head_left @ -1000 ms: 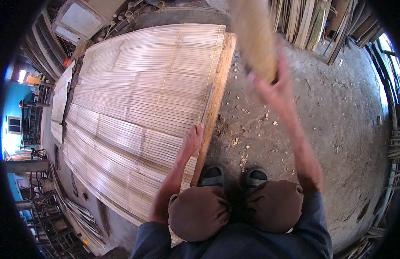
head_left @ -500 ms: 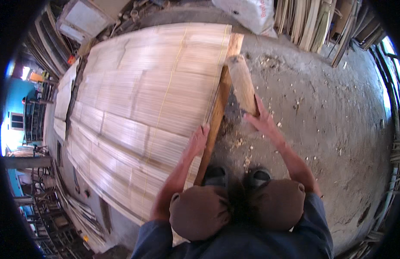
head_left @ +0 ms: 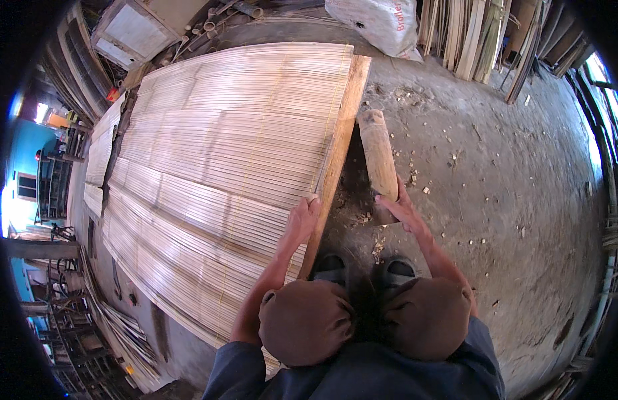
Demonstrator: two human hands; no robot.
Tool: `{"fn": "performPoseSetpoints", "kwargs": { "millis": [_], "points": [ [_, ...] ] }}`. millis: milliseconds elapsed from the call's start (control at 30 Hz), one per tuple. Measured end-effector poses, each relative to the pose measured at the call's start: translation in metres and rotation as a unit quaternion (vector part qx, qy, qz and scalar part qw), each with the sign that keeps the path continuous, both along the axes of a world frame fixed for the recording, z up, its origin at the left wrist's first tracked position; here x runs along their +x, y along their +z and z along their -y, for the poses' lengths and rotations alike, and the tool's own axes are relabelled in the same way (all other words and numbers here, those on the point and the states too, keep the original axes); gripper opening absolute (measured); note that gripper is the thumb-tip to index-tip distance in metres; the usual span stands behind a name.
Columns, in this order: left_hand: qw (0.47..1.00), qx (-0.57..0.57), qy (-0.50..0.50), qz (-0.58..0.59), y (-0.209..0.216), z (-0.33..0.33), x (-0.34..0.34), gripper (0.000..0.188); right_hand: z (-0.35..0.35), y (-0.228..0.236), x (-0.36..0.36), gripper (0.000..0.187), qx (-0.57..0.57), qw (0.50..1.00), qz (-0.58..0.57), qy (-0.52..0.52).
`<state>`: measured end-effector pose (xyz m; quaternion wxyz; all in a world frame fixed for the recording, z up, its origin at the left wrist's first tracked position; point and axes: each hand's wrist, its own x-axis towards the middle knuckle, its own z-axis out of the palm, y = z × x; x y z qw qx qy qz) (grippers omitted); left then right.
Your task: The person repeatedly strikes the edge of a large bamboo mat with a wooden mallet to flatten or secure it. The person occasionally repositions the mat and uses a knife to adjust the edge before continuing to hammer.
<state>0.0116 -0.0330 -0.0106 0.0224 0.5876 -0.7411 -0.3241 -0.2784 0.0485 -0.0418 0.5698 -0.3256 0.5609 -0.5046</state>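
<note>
The block [head_left: 378, 153] points lengthwise forward and slightly left from the right hand [head_left: 402, 209], which reaches inward, wrapped around its near end, just off the right edge of the plank [head_left: 351, 100], while the left hand [head_left: 301, 220] rests at the mat's right edge, its grip unclear, on the mat [head_left: 209, 153].

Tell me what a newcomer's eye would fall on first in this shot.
Probably the broad, pale slatted mat filling the left and middle of the view, with a wooden beam along its right edge. Next might come the short, thick piece of wood in the right hand, just right of that beam. The left hand is at the mat's right edge.
</note>
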Motion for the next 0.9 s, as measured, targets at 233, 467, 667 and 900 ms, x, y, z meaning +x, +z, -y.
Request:
{"fn": "performPoseSetpoints", "kwargs": {
  "millis": [233,467,667,900],
  "points": [
    [0.990,-0.078,-0.114,0.012,0.013,-0.002,-0.001,0.030,0.022,0.076,-0.013,0.095,-0.144,0.978,-0.144,-0.049],
    [0.991,-0.070,-0.078,-0.078,-0.023,0.001,0.028,0.051,0.112,0.294,-0.077,0.102,-0.395,0.802,-0.333,-0.302],
    [0.983,-0.142,-0.102,-0.059,-0.047,-0.006,0.035,0.047,0.103,0.127,-0.047,0.095,-0.289,0.879,-0.343,-0.162],
    [0.991,-0.067,-0.100,-0.053,-0.017,0.000,0.013,0.047,0.040,-0.006,-0.019,0.088,-0.126,0.939,-0.317,0.047]
  ]
}}
